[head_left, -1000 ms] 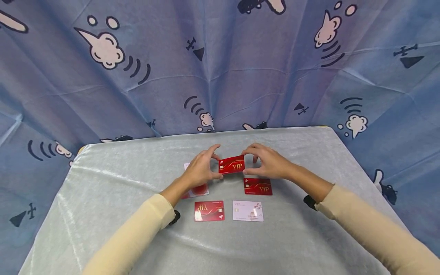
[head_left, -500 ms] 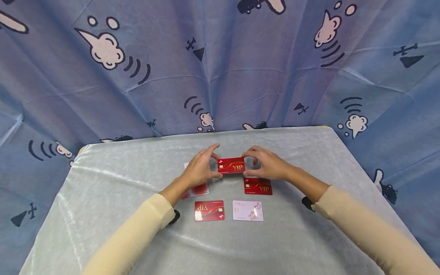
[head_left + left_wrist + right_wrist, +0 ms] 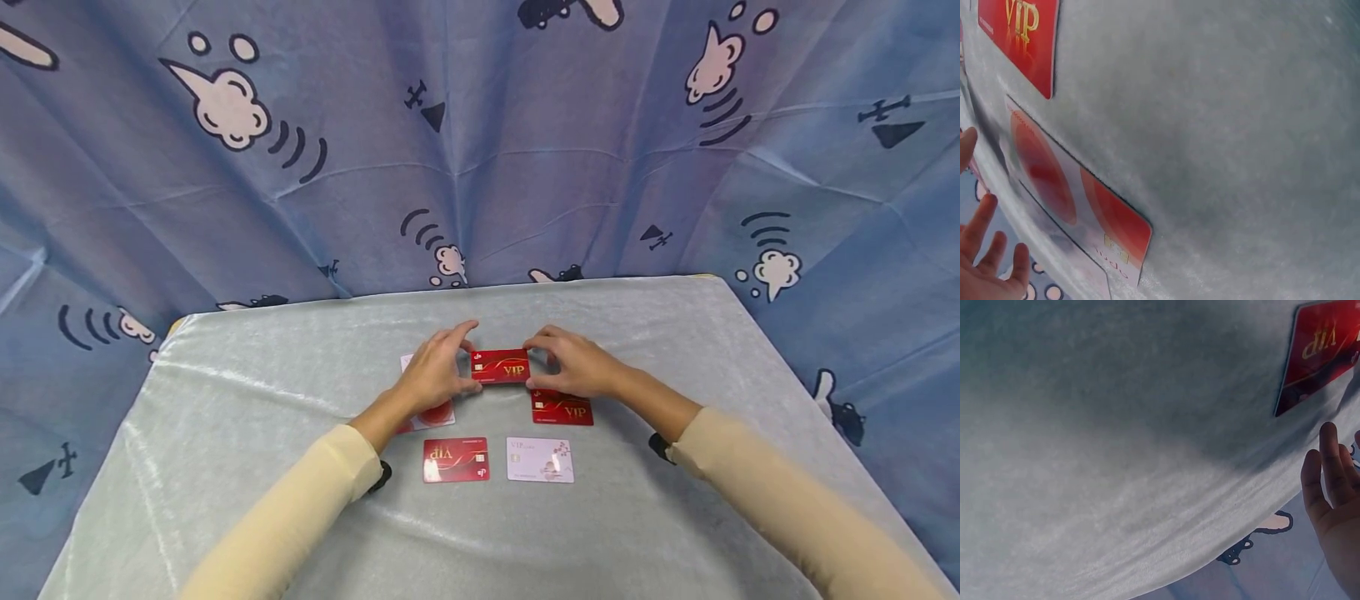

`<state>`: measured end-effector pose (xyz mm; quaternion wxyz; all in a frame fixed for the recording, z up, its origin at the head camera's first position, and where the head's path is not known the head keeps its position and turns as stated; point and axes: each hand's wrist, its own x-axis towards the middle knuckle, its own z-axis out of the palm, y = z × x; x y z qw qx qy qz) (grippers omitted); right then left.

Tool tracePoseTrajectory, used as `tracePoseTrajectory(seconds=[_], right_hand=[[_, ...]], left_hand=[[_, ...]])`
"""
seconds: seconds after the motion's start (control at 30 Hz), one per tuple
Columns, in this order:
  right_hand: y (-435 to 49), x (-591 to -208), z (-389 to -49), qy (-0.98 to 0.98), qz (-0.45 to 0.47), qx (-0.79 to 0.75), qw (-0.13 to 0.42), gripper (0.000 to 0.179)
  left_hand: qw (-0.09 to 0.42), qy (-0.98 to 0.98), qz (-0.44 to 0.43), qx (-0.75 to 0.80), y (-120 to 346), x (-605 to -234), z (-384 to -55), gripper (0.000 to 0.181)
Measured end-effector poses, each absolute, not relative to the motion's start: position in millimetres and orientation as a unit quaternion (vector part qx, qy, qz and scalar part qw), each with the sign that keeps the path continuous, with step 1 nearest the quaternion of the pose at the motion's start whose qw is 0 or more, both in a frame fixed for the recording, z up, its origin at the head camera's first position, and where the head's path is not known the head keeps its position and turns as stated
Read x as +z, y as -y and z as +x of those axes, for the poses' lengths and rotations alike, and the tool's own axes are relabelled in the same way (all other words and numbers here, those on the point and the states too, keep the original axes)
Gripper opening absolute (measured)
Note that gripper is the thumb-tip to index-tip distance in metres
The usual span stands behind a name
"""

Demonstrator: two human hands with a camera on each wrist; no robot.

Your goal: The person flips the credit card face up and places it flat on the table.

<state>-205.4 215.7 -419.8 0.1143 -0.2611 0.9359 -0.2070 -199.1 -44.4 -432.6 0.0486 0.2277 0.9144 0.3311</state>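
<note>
In the head view a red VIP card (image 3: pixel 500 367) is held by its two short ends, its long sides nearly level. My left hand (image 3: pixel 433 371) pinches the left end between thumb and a finger. At the other end, my right hand (image 3: pixel 577 364) grips with thumb and fingers. Just below the right hand lies a dark red VIP card (image 3: pixel 562 409), its top edge partly covered. Beneath the left hand, a white card with red circles (image 3: pixel 441 414) is partly hidden; the left wrist view shows a pale card (image 3: pixel 1079 250) beside it.
Nearer to me, a red card with upside-down lettering (image 3: pixel 456 460) and a pale card with a floral print (image 3: pixel 540 460) lie side by side. All rest on a grey cloth-covered table (image 3: pixel 262 417). A blue patterned curtain (image 3: pixel 360 150) hangs behind its far edge.
The held card has turned from tilted to nearly level and come slightly lower and left. The right hand has moved down and left with it; the left hand has barely shifted.
</note>
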Motion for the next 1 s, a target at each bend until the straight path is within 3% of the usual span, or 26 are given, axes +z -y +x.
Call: tracePoseTrajectory(seconds=[0.4, 1.0], right_hand=[[-212, -430, -205, -0.940, -0.266, -0.178, 0.116, 0.059], [-208, -434, -207, -0.943, -0.250, -0.178, 0.125, 0.060]], left_hand=[[0.069, -0.931, 0.243, 0.265, 40, -440, -199, 0.084], [0.085, -0.934, 0.227, 0.262, 41, -441, -199, 0.080]])
